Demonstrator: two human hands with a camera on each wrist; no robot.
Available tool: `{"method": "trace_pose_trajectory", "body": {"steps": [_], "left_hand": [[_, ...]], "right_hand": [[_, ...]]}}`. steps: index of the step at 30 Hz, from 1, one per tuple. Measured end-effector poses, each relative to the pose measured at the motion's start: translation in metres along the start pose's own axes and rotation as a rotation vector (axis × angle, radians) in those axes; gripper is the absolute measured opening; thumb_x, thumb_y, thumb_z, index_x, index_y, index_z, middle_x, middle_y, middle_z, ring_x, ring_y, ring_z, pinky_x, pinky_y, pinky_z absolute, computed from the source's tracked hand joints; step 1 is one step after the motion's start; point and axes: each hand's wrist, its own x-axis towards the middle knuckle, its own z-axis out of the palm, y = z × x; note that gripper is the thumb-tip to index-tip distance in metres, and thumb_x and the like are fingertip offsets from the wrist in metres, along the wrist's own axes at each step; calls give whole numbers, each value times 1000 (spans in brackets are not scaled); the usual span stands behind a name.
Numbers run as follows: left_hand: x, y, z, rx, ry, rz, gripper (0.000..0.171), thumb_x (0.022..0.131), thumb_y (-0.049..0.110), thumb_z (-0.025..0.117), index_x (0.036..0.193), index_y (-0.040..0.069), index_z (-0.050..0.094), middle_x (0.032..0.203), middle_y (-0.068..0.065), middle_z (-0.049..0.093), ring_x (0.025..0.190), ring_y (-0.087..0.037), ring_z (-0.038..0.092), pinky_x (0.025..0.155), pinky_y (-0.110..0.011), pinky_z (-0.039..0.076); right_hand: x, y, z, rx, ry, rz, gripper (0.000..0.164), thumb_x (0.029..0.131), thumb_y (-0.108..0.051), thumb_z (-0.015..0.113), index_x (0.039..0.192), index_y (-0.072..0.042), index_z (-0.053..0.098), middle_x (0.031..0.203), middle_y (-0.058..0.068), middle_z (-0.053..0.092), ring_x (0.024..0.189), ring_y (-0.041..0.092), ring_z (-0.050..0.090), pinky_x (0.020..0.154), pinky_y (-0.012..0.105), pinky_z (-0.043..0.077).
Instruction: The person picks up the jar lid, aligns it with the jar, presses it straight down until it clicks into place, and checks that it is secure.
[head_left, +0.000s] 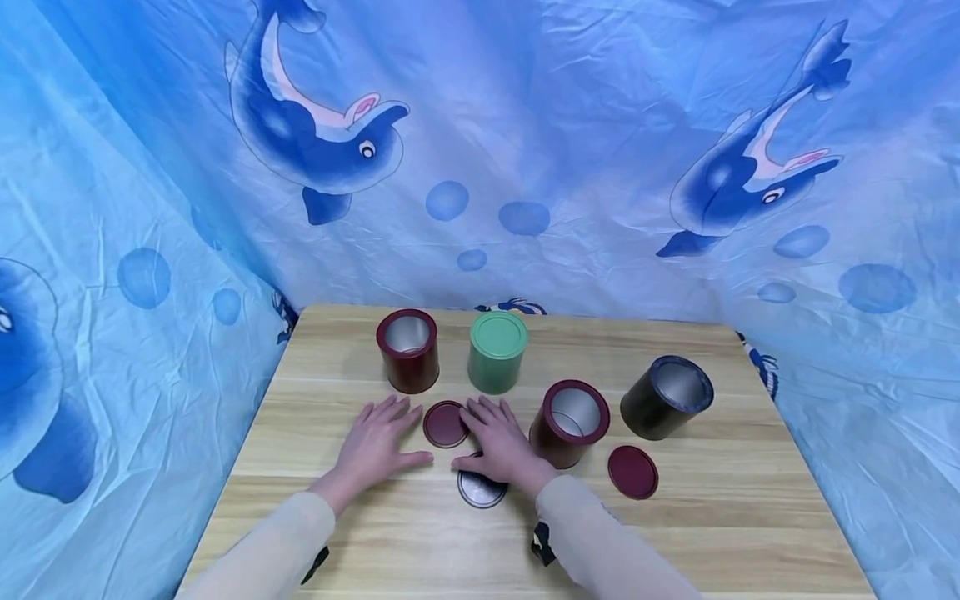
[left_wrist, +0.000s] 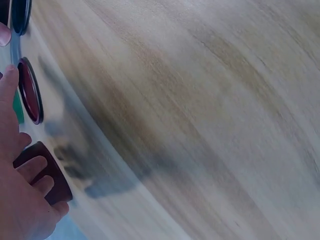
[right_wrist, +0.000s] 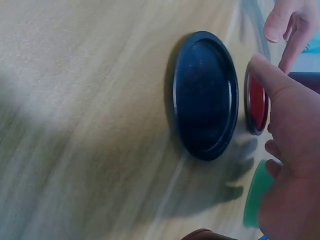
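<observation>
A round dark red lid (head_left: 445, 425) lies flat on the table between the two hands. My left hand (head_left: 375, 444) is just left of it, fingers spread, with nothing in its grasp. On the other side, my right hand (head_left: 497, 443) has its fingertips at the lid's right edge in the head view, the fingers fairly straight. Under that hand's thumb and palm sits a dark round lid (right_wrist: 205, 97), partly covered in the head view, its face turned up. In front of the left fingers stands an uncovered dark red can (head_left: 411, 373); a green can (head_left: 495, 371) with its lid on stands beyond the right fingers.
A second open dark red can (head_left: 550, 440) stands close by the right wrist. Farther right are an open black can (head_left: 647, 410) and another dark red lid (head_left: 633, 472). The wooden table (head_left: 420, 550) meets a blue dolphin-print curtain (head_left: 600, 275) at its back and sides.
</observation>
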Motion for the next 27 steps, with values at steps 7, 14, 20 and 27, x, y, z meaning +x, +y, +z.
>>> {"method": "trace_pose_trajectory", "body": {"steps": [7, 14, 20, 27], "left_hand": [[5, 0, 8, 2, -8, -6, 87, 82, 67, 83, 147, 13, 67, 154, -20, 58, 148, -44, 48, 119, -70, 36], [8, 3, 12, -8, -26, -20, 86, 82, 66, 83, 146, 12, 68, 154, -20, 58, 149, -44, 47, 120, -69, 34], [9, 2, 16, 1, -37, -33, 86, 82, 67, 82, 146, 12, 67, 155, -21, 57, 150, -43, 46, 121, -69, 34], [8, 1, 18, 14, -34, -19, 86, 82, 68, 82, 146, 13, 68, 156, -20, 57, 152, -43, 43, 121, -68, 34]], "right_hand": [[1, 4, 7, 9, 30, 11, 88, 92, -57, 80, 158, -5, 52, 168, 18, 42, 160, 38, 30, 130, 62, 18], [3, 7, 14, 12, 34, 26, 87, 92, -58, 79, 157, -5, 53, 168, 17, 41, 160, 38, 29, 130, 62, 18], [2, 8, 17, -2, 40, 21, 84, 92, -58, 79, 157, -10, 55, 168, 16, 43, 160, 37, 30, 130, 62, 19], [4, 9, 23, -20, 79, -18, 78, 92, -56, 79, 154, -13, 59, 165, 17, 47, 158, 38, 33, 130, 62, 21]]}}
